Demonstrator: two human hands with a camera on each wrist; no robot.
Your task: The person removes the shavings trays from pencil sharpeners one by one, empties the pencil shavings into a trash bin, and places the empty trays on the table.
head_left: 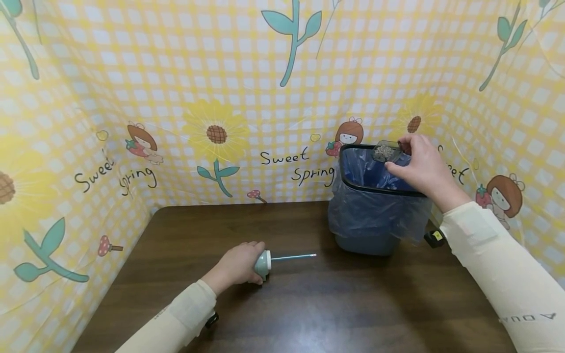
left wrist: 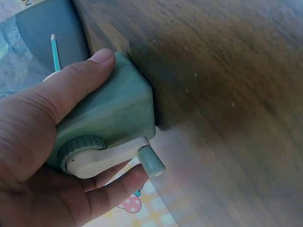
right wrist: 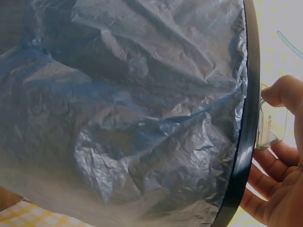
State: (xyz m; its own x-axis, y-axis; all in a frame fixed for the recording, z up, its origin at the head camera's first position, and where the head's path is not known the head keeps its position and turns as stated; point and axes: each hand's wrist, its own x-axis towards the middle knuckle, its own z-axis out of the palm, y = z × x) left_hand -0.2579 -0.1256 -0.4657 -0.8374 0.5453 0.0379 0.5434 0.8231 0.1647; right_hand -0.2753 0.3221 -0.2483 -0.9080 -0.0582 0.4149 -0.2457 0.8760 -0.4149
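Note:
My left hand [head_left: 237, 264] holds a green crank pencil sharpener [head_left: 263, 264] low over the table. A blue pencil [head_left: 293, 257] sticks out of its white front, pointing right. In the left wrist view the thumb lies along the green body, and the pale crank [left wrist: 109, 158] shows below it. My right hand [head_left: 419, 166] pinches a small clear shavings drawer [head_left: 394, 145] above the opening of a blue trash bin [head_left: 364, 245]. Grey shavings [head_left: 384, 153] lie in the drawer. In the right wrist view the drawer [right wrist: 272, 125] shows between thumb and fingers, beyond the bin's black rim [right wrist: 251, 94].
A translucent bag [head_left: 375, 211] lines the bin and hangs over its outside. The bin stands at the back right of the brown wooden table [head_left: 212, 225]. A yellow checked cloth [head_left: 247, 88] hangs close behind and at both sides.

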